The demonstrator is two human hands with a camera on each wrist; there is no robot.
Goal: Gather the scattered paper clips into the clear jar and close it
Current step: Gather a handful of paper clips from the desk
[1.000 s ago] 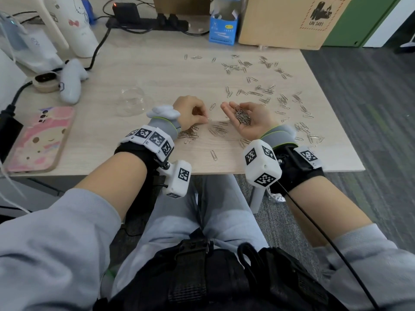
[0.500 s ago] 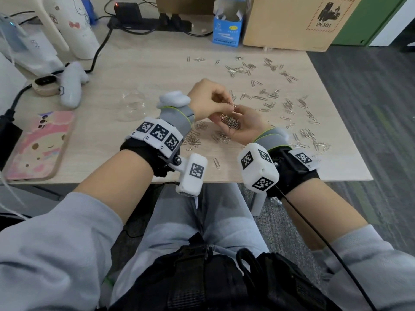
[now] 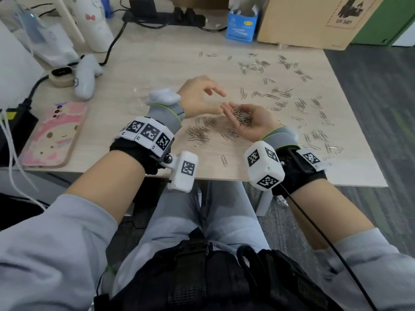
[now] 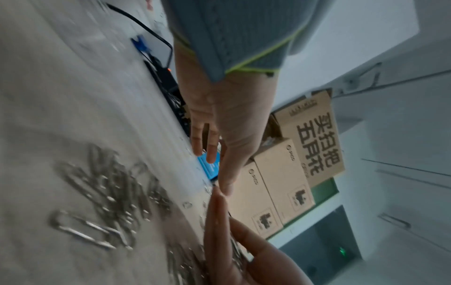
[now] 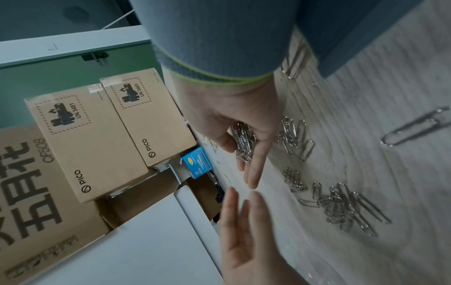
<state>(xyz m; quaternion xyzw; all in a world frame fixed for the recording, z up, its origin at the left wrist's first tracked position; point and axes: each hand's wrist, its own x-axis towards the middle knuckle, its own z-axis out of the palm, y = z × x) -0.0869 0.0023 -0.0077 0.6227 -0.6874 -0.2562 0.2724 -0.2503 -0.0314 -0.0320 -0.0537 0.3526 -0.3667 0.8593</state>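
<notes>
My right hand (image 3: 258, 124) lies palm up above the desk, fingers nearly straight, carrying a heap of silver paper clips (image 3: 242, 114). The right wrist view shows that heap (image 5: 242, 140) in the palm (image 5: 231, 115). My left hand (image 3: 199, 97) hovers just left of it with relaxed fingers and holds nothing; its spread fingers (image 5: 244, 221) nearly meet the right fingertips. The clear jar (image 3: 138, 101) stands behind my left wrist, mostly hidden. More clips lie in small piles (image 3: 199, 133) under my hands and scattered (image 3: 280, 95) across the desk's right half.
A pink-cased phone (image 3: 54, 133) lies at the front left, with a white controller (image 3: 86, 75) behind it. A blue box (image 3: 241, 25), a cardboard box (image 3: 314, 19) and a power strip with cables (image 3: 161, 14) line the back. The desk's right edge (image 3: 359, 131) is close to the clips.
My left hand rose from the desk with pinched clips, reached over the right palm, then opened and drew back left. The heap in the right palm has grown.
</notes>
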